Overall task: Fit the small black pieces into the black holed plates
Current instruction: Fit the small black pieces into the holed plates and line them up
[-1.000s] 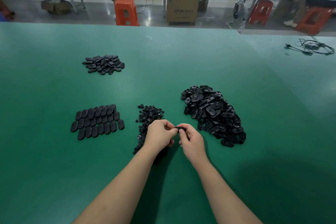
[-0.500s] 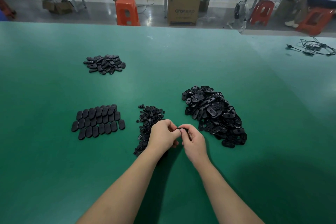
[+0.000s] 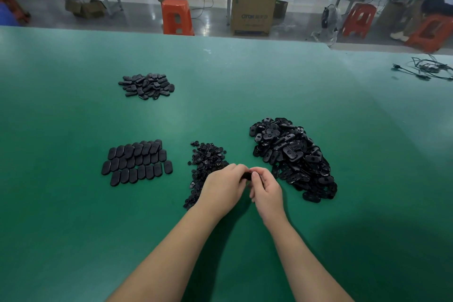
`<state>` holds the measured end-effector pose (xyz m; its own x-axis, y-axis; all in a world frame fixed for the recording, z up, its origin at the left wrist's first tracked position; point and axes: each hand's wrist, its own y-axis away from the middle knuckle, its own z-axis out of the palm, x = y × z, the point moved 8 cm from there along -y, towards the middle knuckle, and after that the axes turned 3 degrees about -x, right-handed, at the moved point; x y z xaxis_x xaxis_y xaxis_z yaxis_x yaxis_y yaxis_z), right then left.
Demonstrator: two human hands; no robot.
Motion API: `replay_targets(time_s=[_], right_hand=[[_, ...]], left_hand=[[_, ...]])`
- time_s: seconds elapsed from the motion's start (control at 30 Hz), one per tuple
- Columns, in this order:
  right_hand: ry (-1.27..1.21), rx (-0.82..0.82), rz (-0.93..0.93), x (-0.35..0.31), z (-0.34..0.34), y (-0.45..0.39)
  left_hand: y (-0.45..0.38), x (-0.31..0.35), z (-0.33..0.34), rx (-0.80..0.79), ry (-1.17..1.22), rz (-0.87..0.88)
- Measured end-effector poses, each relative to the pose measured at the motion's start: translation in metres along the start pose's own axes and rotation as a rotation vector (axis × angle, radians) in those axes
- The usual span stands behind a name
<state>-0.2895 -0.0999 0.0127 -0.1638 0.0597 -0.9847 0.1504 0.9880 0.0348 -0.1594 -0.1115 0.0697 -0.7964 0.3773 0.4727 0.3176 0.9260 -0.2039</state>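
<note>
A black holed plate (image 3: 245,176) sits pinched between the fingertips of the left hand (image 3: 224,190) and the right hand (image 3: 266,191), just above the green table (image 3: 73,228), between the heap of small black pieces (image 3: 206,167) on the left and the big pile of holed plates (image 3: 291,157) on the right. Both hands meet knuckles up, fingers curled round the plate, forearms converging from the near edge; whether a small piece is also held cannot be told

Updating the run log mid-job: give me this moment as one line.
stage: fitting | left hand and right hand: both pinch one black oval plastic plate | small black pieces pile: under left hand | green table
</note>
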Motion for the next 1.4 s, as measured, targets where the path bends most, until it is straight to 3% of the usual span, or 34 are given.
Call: replay_targets(time_s=[0.13,0.47,0.6,0.97,1.17,1.3,1.4], right_hand=[[-0.078,0.006,0.021,-0.001,0.000,0.001],[0.036,-0.002,0.026,-0.005,0.001,0.004],[0.073,0.001,0.014,-0.005,0.002,0.003],[0.103,-0.007,0.005,-0.003,0.002,0.001],[0.124,-0.006,-0.005,-0.004,0.002,0.001],[0.132,-0.007,-0.003,-0.004,0.002,0.002],[0.127,-0.006,0.003,-0.004,0.002,0.003]], left_hand=[[0.008,-0.024,-0.032,0.221,-0.060,-0.050],[0.083,-0.225,-0.131,0.520,-0.053,-0.888],[0.099,-0.260,-0.144,0.522,-0.055,-1.010],[0.081,-0.267,-0.140,0.411,-0.093,-1.024],[0.058,-0.220,-0.138,0.522,0.013,-0.678],[0.028,-0.164,-0.111,0.355,-0.020,-0.413],[0.016,-0.138,-0.076,0.177,-0.056,-0.382]])
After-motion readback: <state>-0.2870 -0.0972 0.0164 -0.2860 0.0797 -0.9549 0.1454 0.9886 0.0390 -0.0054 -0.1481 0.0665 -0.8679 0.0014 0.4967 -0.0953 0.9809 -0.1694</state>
